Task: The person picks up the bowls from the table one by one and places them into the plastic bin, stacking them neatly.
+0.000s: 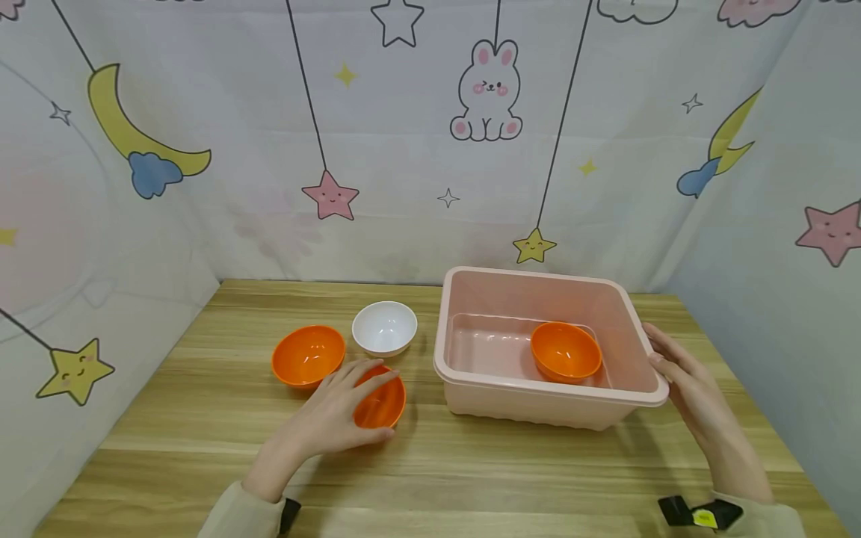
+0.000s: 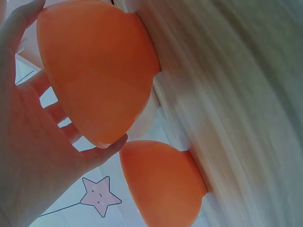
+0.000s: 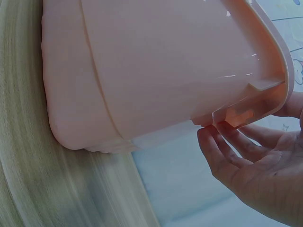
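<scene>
My left hand [image 1: 339, 409] spans an orange bowl [image 1: 382, 402], thumb at the near side and fingers across the far rim. From the left wrist view, that bowl [image 2: 97, 66] has its foot at the table, with fingertips at opposite edges of its rim. On the right, a pink plastic bin [image 1: 538, 400] stands on the table with another orange bowl [image 1: 566, 353] inside. My right hand [image 1: 686, 381] holds the bin's right rim; the right wrist view has the fingers [image 3: 215, 153] under the lip and the thumb over the top.
A third orange bowl [image 1: 309, 357] sits left of the one under my left hand. Behind them is a white bowl [image 1: 385, 329]. The wooden table [image 1: 430, 486] ends at a printed cloth backdrop [image 1: 403, 246], with cloth walls on both sides.
</scene>
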The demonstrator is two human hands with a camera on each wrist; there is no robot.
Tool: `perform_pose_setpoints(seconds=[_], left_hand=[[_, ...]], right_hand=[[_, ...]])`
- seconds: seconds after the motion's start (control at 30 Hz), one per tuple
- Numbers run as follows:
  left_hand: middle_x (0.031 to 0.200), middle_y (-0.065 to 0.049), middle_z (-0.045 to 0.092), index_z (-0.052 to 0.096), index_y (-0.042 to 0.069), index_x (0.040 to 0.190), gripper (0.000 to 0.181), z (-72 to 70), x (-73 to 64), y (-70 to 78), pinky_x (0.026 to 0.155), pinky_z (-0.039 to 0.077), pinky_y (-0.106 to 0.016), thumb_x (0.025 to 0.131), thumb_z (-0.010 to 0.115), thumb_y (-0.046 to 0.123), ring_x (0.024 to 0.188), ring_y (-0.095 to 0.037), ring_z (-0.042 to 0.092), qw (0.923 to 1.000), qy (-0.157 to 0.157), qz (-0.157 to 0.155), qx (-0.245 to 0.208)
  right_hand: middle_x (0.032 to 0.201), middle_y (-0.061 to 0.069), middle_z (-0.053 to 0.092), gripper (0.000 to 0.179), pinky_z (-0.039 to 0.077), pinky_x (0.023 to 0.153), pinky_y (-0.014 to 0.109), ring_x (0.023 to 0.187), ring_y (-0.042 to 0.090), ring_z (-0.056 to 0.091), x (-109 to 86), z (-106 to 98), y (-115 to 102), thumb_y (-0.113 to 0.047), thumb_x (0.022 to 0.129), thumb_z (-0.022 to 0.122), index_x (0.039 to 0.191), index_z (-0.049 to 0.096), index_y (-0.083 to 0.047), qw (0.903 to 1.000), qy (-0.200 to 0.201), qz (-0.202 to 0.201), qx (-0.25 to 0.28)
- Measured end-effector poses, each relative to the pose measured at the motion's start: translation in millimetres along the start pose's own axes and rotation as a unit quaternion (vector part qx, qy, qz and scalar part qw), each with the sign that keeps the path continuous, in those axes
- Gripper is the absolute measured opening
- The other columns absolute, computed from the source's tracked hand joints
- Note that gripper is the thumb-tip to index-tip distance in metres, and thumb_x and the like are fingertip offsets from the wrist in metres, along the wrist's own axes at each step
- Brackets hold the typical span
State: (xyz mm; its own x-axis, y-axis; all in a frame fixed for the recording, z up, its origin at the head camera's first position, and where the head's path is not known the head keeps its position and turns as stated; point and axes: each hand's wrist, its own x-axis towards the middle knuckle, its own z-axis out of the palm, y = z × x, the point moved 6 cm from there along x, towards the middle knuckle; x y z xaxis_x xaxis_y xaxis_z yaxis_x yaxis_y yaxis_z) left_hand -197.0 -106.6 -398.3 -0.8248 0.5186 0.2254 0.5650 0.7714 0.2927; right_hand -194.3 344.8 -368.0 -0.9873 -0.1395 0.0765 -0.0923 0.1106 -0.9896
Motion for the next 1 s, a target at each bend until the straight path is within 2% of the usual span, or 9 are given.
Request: perform_pose_setpoints(seconds=[0.27, 0.77, 1.0], left_hand=[[0.141, -0.002, 0.040, 0.041, 0.037, 0.134, 0.077, 1.7, 0.9, -1.7, 0.099, 0.036, -0.053, 0.066, 0.067, 0.062, 0.129, -0.027, 0.036, 1.0000, -0.004, -0.004, 0.005], [0.143, -0.004, 0.037, 0.040, 0.037, 0.135, 0.081, 5.6, 1.3, -6.0, 0.102, 0.034, -0.052, 0.064, 0.068, 0.064, 0.130, -0.030, 0.034, 0.9999, -0.011, -0.006, 0.000], [0.141, -0.004, 0.039, 0.040, 0.035, 0.136, 0.084, 4.8, 4.3, -6.2, 0.101, 0.037, -0.049, 0.063, 0.067, 0.067, 0.129, -0.028, 0.036, 0.9995, -0.022, -0.010, 0.022]], right_hand=[[0.138, -0.015, 0.036, 0.052, 0.042, 0.082, 0.007, 0.111, -0.014, 0.045, -0.4, -0.2, 0.1, -0.017, 0.098, 0.038, 0.146, 0.019, -0.016, 1.0000, 0.002, 0.001, 0.003], [0.139, -0.015, 0.035, 0.052, 0.042, 0.082, 0.007, 0.112, -0.014, 0.045, -1.2, 0.5, -1.3, -0.016, 0.098, 0.038, 0.146, 0.019, -0.015, 1.0000, 0.005, -0.003, 0.002], [0.140, -0.014, 0.034, 0.052, 0.041, 0.083, 0.007, 0.112, -0.015, 0.043, -0.9, 1.2, -2.0, -0.016, 0.098, 0.038, 0.147, 0.018, -0.015, 1.0000, 0.004, -0.006, 0.007]])
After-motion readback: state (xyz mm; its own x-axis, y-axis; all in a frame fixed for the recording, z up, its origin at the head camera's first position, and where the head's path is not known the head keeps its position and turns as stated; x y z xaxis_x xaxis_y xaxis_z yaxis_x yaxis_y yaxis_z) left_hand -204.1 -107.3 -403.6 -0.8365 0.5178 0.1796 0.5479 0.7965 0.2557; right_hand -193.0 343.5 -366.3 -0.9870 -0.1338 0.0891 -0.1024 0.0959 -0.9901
